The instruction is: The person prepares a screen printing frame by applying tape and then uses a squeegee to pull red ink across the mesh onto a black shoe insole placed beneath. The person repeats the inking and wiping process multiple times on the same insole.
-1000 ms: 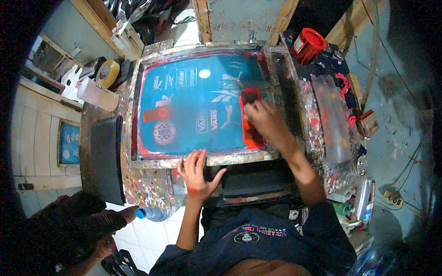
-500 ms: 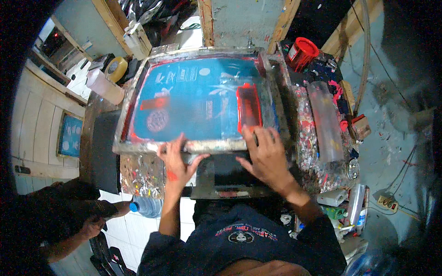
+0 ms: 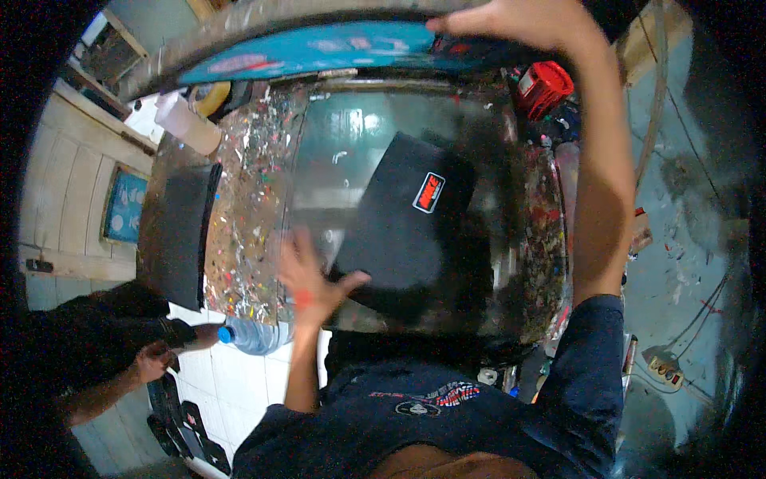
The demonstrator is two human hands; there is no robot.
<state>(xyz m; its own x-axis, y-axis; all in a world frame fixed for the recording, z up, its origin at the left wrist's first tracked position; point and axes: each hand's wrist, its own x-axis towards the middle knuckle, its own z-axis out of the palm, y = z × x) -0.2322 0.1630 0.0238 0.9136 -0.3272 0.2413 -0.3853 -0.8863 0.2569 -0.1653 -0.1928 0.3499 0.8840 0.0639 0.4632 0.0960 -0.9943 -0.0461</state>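
Observation:
The blue screen printing frame (image 3: 307,49) is raised along the top of the view, with my right hand (image 3: 487,22) gripping its edge. Beneath, a black flat piece, probably fabric (image 3: 399,239), lies at an angle on the glossy printing board (image 3: 335,120), bearing a small red-and-white rectangular print (image 3: 428,191). My left hand (image 3: 315,275), blurred, has its fingers spread beside the black piece's lower left corner; whether it touches it is unclear.
Left are a black stack (image 3: 179,231), a pale bottle (image 3: 185,128) and a tape roll (image 3: 209,101). A red tub (image 3: 544,89) stands back right. Another person (image 3: 104,359) stands lower left, near a water jug (image 3: 259,338). A power strip (image 3: 662,367) lies right.
My right hand has moved from the red squeegee to the frame, which has risen away from me, uncovering the board and black printed piece. My left hand has left the frame's front edge.

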